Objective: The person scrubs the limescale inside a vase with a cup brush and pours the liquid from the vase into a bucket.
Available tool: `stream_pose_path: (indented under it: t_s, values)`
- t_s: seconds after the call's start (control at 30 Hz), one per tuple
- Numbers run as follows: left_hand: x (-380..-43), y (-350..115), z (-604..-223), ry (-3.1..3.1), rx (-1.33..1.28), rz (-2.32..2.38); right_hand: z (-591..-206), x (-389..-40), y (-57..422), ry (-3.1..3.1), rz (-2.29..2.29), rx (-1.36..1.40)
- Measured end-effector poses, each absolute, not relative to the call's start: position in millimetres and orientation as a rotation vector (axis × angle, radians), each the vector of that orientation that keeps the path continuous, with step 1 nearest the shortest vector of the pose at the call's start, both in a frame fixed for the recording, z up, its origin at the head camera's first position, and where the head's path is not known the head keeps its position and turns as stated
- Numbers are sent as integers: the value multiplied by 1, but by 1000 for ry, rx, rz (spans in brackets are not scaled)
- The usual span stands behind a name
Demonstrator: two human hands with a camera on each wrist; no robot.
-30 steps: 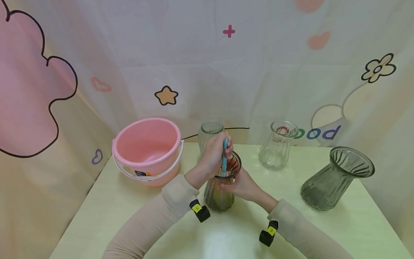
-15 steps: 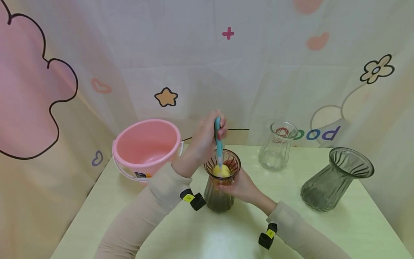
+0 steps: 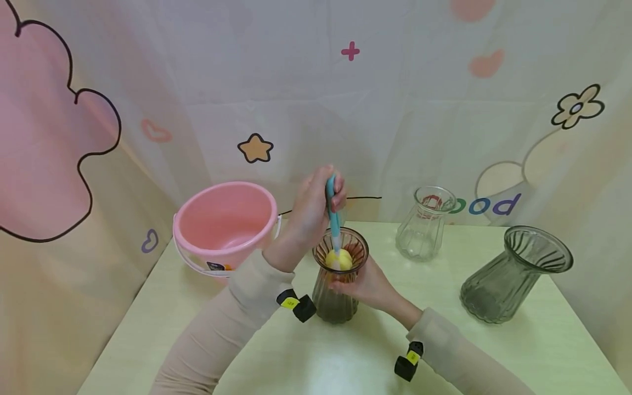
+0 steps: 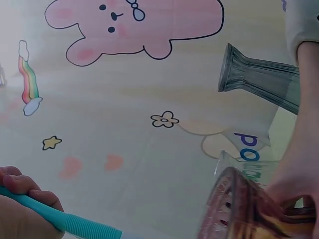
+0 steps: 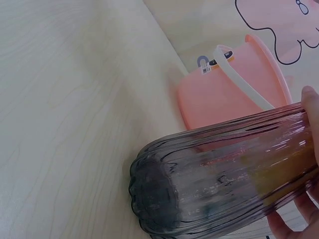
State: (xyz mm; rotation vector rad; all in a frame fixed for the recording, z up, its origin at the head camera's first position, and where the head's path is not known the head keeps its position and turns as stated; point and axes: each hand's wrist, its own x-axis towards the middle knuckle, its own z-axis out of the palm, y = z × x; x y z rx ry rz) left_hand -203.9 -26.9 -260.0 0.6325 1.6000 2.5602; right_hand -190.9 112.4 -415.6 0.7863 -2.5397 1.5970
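My left hand point(image 3: 312, 206) grips the turquoise handle of a sponge bottle brush point(image 3: 333, 204), which points down into a brown-tinted glass vase. The brush's yellow sponge head point(image 3: 340, 259) sits just inside the vase's flared mouth. Round the neck of this ribbed vase point(image 3: 334, 304), my right hand point(image 3: 371, 284) holds it upright, thumb in front and the other fingers mostly hidden behind. In the right wrist view the vase base point(image 5: 154, 199) is bare, with a yellowish patch showing through the glass near the hand. The left wrist view catches the brush handle point(image 4: 89, 227) in curled fingers.
A pink bucket point(image 3: 224, 252) with a white handle stands left of the vase. A clear glass vase point(image 3: 419, 236) is at the back right, and a grey glass vase point(image 3: 494, 291) stands farther right. A printed curtain point(image 3: 306, 99) hangs behind the pale table point(image 3: 306, 362).
My left hand has risen with the brush, bringing the yellow sponge up from lower in the vase to its mouth. My right hand has kept its hold on the vase.
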Motion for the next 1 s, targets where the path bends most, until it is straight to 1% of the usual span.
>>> stream_pose_path:
  t_s: [0.13,0.27,0.5,0.63,0.73,0.87,1.0]
  values:
    - [-207,-25,-277,1609,568,2552,-429,-199,114,-2550,1512,793]
    - [-211,-22,-296,1631,477,2540,-431,-200,115,-2558,1490,782]
    - [-217,-16,-323,1687,405,2417,-411,-188,109,-2476,1553,844]
    - [-219,-15,-328,1751,445,2363,-411,-190,108,-2424,1646,910]
    - [-220,-16,-329,1791,481,2333,-421,-196,113,-2483,1731,997]
    - [-220,-17,-330,1790,462,2326,-430,-206,126,-2679,1775,1052]
    - [-219,-17,-330,1772,437,2343,-429,-210,132,-2760,1799,1068]
